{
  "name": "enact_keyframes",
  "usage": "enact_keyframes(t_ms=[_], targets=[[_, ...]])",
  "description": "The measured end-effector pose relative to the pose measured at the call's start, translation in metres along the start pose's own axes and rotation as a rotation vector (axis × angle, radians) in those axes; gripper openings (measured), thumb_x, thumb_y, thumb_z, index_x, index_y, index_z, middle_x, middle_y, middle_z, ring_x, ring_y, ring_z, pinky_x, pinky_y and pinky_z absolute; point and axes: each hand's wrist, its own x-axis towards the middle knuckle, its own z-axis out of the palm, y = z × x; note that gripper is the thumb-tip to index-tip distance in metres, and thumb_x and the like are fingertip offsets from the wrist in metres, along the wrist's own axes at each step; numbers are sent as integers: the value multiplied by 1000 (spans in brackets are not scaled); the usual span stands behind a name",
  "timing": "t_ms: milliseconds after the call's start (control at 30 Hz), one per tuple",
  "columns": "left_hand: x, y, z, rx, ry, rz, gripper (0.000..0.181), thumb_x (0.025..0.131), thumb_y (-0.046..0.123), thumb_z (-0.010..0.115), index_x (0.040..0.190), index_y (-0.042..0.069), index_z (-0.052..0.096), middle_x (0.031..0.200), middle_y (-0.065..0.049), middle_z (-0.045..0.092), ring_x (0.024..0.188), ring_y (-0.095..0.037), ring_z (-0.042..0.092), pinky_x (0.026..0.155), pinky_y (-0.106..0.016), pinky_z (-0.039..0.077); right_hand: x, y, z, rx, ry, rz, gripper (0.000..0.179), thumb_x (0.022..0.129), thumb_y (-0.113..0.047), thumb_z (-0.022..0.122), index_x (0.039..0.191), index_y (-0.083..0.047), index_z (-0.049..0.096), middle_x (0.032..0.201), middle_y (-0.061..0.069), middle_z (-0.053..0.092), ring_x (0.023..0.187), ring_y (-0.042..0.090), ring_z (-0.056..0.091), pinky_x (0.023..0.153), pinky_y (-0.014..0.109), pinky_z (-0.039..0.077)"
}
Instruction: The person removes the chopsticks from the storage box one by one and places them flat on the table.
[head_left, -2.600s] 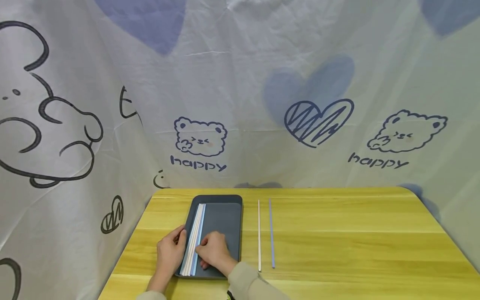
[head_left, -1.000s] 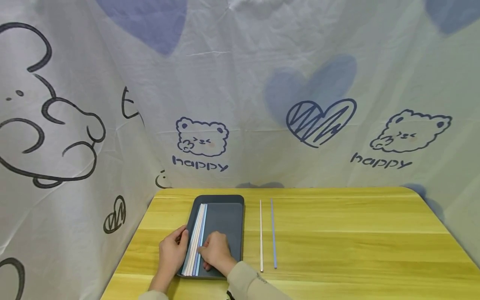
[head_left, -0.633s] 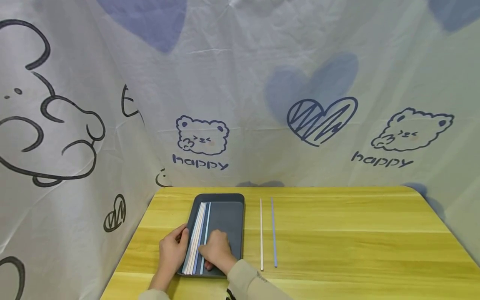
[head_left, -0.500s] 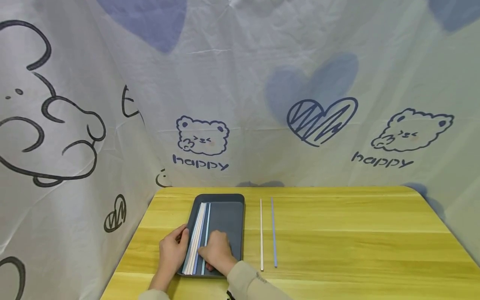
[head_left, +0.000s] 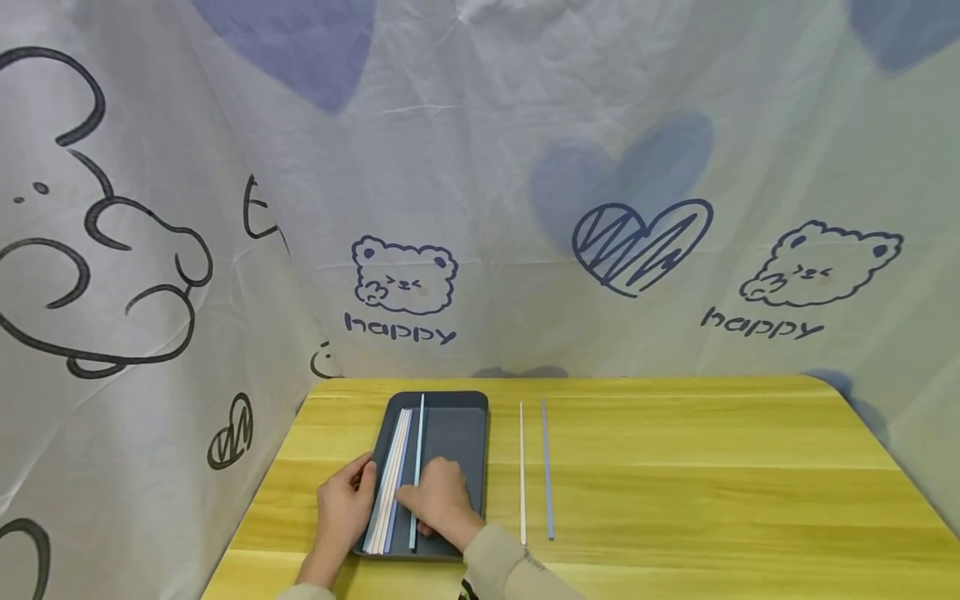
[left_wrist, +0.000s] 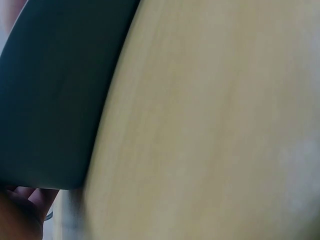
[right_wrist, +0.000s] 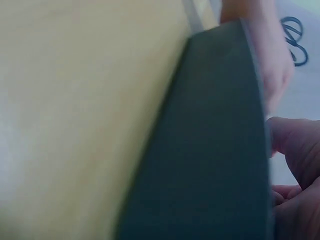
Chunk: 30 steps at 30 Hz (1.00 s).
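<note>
My left hand (head_left: pixel 345 504) holds the left rim of a dark grey rectangular tray (head_left: pixel 468 402), thumb at its edge. Inside the tray, along its left side, lies a bundle of several thin white, pinkish and blue sticks (head_left: pixel 387 492). Over the tray my right hand (head_left: pixel 442 498) has curled fingers and pinches a light blue stick (head_left: pixel 420 437), which stands apart from the bundle. The far end of this stick overlaps the tray's far rim; its middle is hidden by the hand. Both wrist views show mostly the tray's dark outer wall (left_wrist: pixel 55 100), blurred.
To the tray's right, a whitish stick (head_left: pixel 522 471) and a blue stick (head_left: pixel 547 471) lie roughly parallel on the yellow wooden table (head_left: pixel 712 483). A printed cloth (head_left: pixel 495 292) hangs behind and beside the table. A dark cord (right_wrist: pixel 295 42) shows in the right wrist view.
The light blue stick has moved right, away from the bundle, and its far end now reaches over the far rim. My right hand has shifted slightly right; my left hand stays on the tray.
</note>
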Motion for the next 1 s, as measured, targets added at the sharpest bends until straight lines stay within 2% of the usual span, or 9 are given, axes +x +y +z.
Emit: enact_keyframes(t_ms=[133, 533, 733, 1000], targets=[[1, 0, 1, 4, 11, 17, 30, 104, 13, 64, 130, -1, 73, 111, -22, 79, 94, -29, 77, 75, -31, 61, 0, -4, -12, 37, 7, -17, 44, 79, -10, 70, 43, -16, 47, 32, -5, 46, 25, 7, 45, 29, 27, 39], [0, -1, 2, 16, 32, 35, 29, 104, 12, 64, 127, -2, 75, 109, -22, 79, 93, -31, 78, 76, -35, 62, 0, -6, -58, 50, 50, -24, 38, 80, -7, 67, 53, -19, 42, 37, -7, 45, 29, 6, 45, 34, 23, 40], [1, -2, 2, 28, 32, 34, 29, 104, 12, 65, 127, -1, 75, 108, -22, 80, 92, -30, 77, 76, -35, 62, -1, -2, -79, 73, 74, -11, 22, 80, -7, 67, 68, -13, 49, 43, -6, 49, 31, 6, 47, 37, 24, 44], [1, -1, 2, 25, 28, 42, 29, 104, 12, 64, 127, -2, 74, 109, -22, 80, 92, -30, 77, 76, -34, 61, -6, 13, -106, 35, 130, 16, 9, 79, -9, 67, 79, -8, 57, 45, -6, 51, 33, 6, 47, 39, 22, 38]])
